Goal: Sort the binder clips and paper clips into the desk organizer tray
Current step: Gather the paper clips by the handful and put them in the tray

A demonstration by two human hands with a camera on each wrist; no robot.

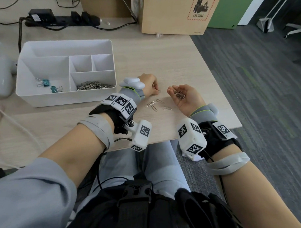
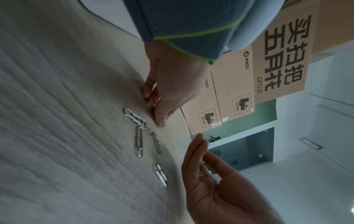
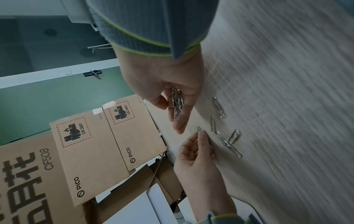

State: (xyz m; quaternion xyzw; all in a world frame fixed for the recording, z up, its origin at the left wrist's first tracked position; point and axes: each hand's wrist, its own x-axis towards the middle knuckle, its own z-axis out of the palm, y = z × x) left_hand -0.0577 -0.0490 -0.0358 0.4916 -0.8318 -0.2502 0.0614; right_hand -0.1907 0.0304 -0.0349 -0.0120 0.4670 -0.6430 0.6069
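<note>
A white organizer tray (image 1: 66, 97) stands at the left of the desk. Its big left compartment holds teal binder clips (image 1: 45, 83), and the front right one a heap of silver paper clips (image 1: 94, 85). My left hand (image 1: 155, 89) is down on the desk right of the tray and pinches a paper clip (image 1: 158, 91) with its fingertips (image 3: 200, 133). My right hand (image 1: 174, 89) lies palm up beside it, fingers relaxed, carrying several paper clips (image 3: 177, 100) in the palm. Several loose paper clips (image 1: 153, 104) lie on the desk just in front of both hands.
A cardboard box (image 1: 175, 14) stands at the back of the desk, and a black power strip (image 1: 62, 19) with cables at the back left. The desk's right edge (image 1: 215, 82) runs close by my right hand. A white rounded object (image 1: 2, 78) sits left of the tray.
</note>
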